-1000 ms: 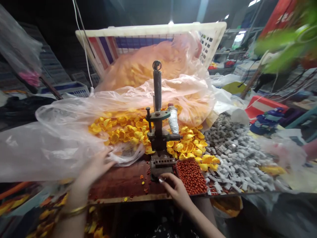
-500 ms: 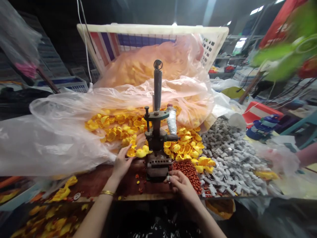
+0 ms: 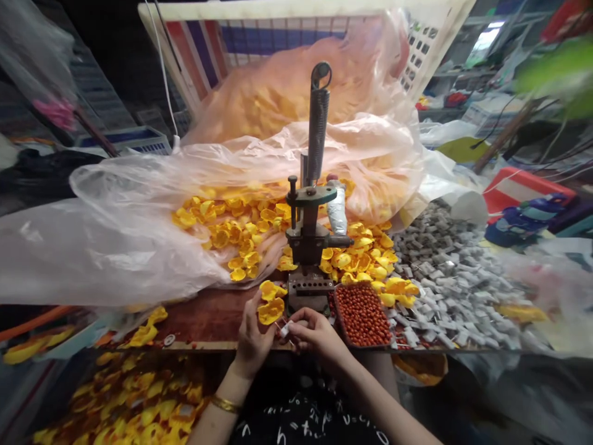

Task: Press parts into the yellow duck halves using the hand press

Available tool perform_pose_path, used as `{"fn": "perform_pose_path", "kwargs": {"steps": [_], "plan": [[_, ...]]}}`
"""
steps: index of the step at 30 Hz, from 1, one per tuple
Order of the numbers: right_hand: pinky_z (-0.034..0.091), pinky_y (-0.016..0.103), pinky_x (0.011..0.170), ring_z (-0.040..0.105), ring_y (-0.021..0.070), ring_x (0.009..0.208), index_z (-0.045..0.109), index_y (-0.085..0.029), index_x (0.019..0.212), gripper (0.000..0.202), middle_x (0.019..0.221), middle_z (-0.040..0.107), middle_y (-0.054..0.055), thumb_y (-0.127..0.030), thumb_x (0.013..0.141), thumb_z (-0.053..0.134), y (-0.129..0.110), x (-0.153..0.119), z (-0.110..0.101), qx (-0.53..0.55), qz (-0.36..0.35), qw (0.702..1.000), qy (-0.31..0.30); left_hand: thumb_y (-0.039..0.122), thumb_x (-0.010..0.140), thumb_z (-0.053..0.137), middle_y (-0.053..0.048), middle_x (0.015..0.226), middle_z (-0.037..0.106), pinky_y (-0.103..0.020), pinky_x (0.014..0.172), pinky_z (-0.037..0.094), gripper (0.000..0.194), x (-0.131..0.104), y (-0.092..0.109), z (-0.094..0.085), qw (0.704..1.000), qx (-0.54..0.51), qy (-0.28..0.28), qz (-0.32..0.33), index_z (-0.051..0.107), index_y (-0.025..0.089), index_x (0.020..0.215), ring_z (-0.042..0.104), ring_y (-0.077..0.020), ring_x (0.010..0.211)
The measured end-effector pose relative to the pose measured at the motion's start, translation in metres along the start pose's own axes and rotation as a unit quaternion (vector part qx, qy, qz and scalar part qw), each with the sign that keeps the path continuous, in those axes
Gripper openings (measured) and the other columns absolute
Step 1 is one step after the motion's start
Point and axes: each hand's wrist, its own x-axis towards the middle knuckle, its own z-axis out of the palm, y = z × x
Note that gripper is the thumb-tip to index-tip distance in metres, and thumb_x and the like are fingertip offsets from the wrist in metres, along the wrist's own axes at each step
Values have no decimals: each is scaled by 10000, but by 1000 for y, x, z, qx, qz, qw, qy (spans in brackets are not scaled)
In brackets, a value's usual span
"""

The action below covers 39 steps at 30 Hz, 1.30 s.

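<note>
My left hand [image 3: 252, 340] is closed on a hollow yellow plastic shell [image 3: 271, 311], its open side facing up, in front and to the left of the hand press. Just opposite, my right hand [image 3: 319, 337] pinches a small white block with thin metal pins [image 3: 284, 330], close beside the shell. Whether block and shell touch I cannot tell. Behind both hands stands the dark metal hand press [image 3: 308, 241], with a spring on top and a lever wrapped in silver tape. A tray of small red-brown beads [image 3: 364, 318] is right of my right hand.
Loose yellow shells [image 3: 227, 235] lie heaped behind the press, spilling from a large clear plastic bag [image 3: 296, 142] in a white crate [image 3: 445, 37]. Grey-white blocks [image 3: 445, 272] pile up at the right. More yellow pieces [image 3: 134, 402] lie below the table edge at the left.
My left hand has drawn back toward me from beside the press with the yellow shell. My right hand has come left, and a white block now shows in its fingers. The view has tilted down.
</note>
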Motion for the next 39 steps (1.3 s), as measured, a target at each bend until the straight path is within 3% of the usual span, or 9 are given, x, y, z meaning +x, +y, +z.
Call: {"fn": "perform_pose_path", "kwargs": {"steps": [4,12,19,24,29,33,35,39], "plan": [[423,206,462,561,102,455,468,-172,718,538,590,647,1,-487,492,841,-1,2,7,51,4,998,37,266,838,606,-157,1222,553,-354,840,544,691,3,7,6,997,-25,-24,63,247,232,1428,619,-251,1063],[422,201,404,566,121,410,414,-192,671,543,504,614,-14,-463,476,841,-4,2,3,48,16,996,77,190,859,551,-135,1148,557,-353,802,556,664,9,14,10,992,10,-38,122,230,275,1434,617,-245,1029],[410,186,391,568,116,422,414,-188,654,495,517,613,-1,-347,460,841,0,5,-5,104,78,991,40,146,858,516,-120,1091,586,-343,812,548,658,13,14,10,980,26,-72,186,244,267,1445,613,-231,977],[402,191,379,545,107,400,381,-200,638,526,509,605,-8,-350,453,850,2,6,-6,119,53,990,62,96,834,499,-118,1093,582,-322,776,549,691,15,9,12,974,26,-113,193,228,280,1442,622,-218,946],[405,185,382,555,111,419,377,-198,603,542,445,528,-46,-389,448,860,-1,5,-13,123,70,987,79,64,821,486,-104,1060,584,-282,747,556,732,21,9,15,966,14,-139,219,184,286,1451,624,-200,932],[411,196,375,567,134,426,351,-205,589,562,400,475,-72,-423,468,855,-3,3,-11,82,29,992,89,43,821,450,-106,1059,576,-289,762,559,748,25,12,14,966,-4,-150,210,153,269,1469,621,-195,928],[407,202,369,547,126,403,347,-210,597,575,416,504,-61,-481,474,840,0,4,-9,59,20,994,93,37,826,437,-99,1054,569,-288,767,559,728,25,14,13,964,-11,-158,215,189,276,1467,620,-190,931],[347,206,343,478,111,347,328,-228,592,584,404,490,-58,-607,514,766,3,7,-17,-49,-20,991,122,95,867,472,-85,1045,536,-252,744,557,547,20,18,16,960,1,-181,215,422,295,1374,629,-163,889]]}}
